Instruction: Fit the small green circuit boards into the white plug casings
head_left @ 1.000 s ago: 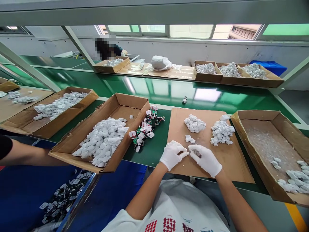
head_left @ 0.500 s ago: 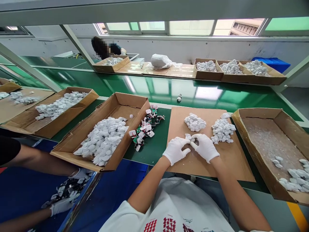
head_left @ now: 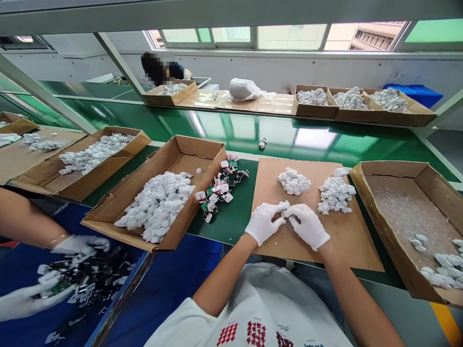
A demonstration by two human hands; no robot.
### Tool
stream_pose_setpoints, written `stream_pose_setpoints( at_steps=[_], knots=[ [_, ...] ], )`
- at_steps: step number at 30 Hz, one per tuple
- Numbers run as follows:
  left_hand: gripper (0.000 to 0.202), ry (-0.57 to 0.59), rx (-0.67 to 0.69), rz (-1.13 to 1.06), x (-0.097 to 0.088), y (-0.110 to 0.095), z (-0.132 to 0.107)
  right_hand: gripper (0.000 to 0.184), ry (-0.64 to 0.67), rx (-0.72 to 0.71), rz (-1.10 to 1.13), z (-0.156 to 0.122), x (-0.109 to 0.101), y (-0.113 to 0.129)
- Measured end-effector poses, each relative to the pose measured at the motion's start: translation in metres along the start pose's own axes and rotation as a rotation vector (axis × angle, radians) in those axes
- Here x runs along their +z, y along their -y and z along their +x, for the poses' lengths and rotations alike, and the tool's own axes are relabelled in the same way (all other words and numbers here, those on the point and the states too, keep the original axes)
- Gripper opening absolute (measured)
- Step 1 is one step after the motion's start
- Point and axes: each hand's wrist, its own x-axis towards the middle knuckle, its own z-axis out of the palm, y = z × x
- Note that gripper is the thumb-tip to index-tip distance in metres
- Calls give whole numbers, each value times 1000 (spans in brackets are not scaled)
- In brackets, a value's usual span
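My left hand (head_left: 265, 223) and my right hand (head_left: 307, 225), both in white gloves, meet over a brown cardboard sheet (head_left: 325, 250). Their fingers are closed together around a small white plastic piece (head_left: 285, 206), mostly hidden by the gloves. Just beyond the hands lies a small heap of white pieces (head_left: 294, 181). A second heap of white pieces (head_left: 336, 195) sits to the right of it. Left of the sheet, green circuit boards with white and black parts (head_left: 217, 189) are piled on the green table.
A cardboard box (head_left: 104, 222) of white pieces stands on the left, another box (head_left: 392, 193) with several pieces on the right. A single small part (head_left: 262, 143) lies on the green conveyor. A co-worker's gloved hands (head_left: 77, 245) handle boards in a blue bin at lower left.
My fingers have shifted slightly on the white piece, my right hand now flatter. The co-worker's hands have moved left, lifting boards. The part on the conveyor has slid slightly left.
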Motion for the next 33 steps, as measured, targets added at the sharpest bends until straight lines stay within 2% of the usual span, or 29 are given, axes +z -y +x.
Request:
stream_pose_setpoints(
  at_steps=[2, 6, 8, 12, 14, 16, 19, 21, 23, 26, 27, 30, 33],
  knots=[
    [44, -1, 12, 2, 0, 0, -2, 28, 8, -96, 77, -2, 1, -2],
    [34, 37, 46, -2, 1, 1, -3, 28, 17, -11, 136, -5, -2, -7],
    [26, 46, 51, -48, 4, 2, -2, 25, -3, -6, 120, -6, -6, -7],
    [19, 23, -13, -233, 6, 4, -1, 23, -43, -86, -10, -9, -10, 0],
    [25, 28, -68, -325, 3, 4, -3, 33, -4, -126, -133, -11, -7, 7],
    [40, 49, -143, -368, -4, 4, -7, 38, 9, -167, -269, -11, 1, 14],
    [56, 82, -247, -402, -19, 8, -17, 24, -3, -242, -420, -9, 15, 24],
    [52, 79, -285, -411, -30, 16, -23, 12, 7, -285, -484, -5, 21, 29],
    [41, -9, -307, -310, -45, 31, -27, 11, 40, -312, -517, -2, 23, 32],
    [32, -301, -290, 84, -74, 58, -24, 15, 86, -346, -511, 1, 25, 31],
    [35, -337, -254, 200, -84, 68, -21, 15, 82, -359, -501, 1, 26, 30],
    [50, -294, -235, 407, -105, 90, -9, 23, 22, -414, -466, -3, 31, 23],
    [38, -241, -258, 430, -109, 99, 1, 30, -63, -435, -415, -9, 36, 15]
  ],
)
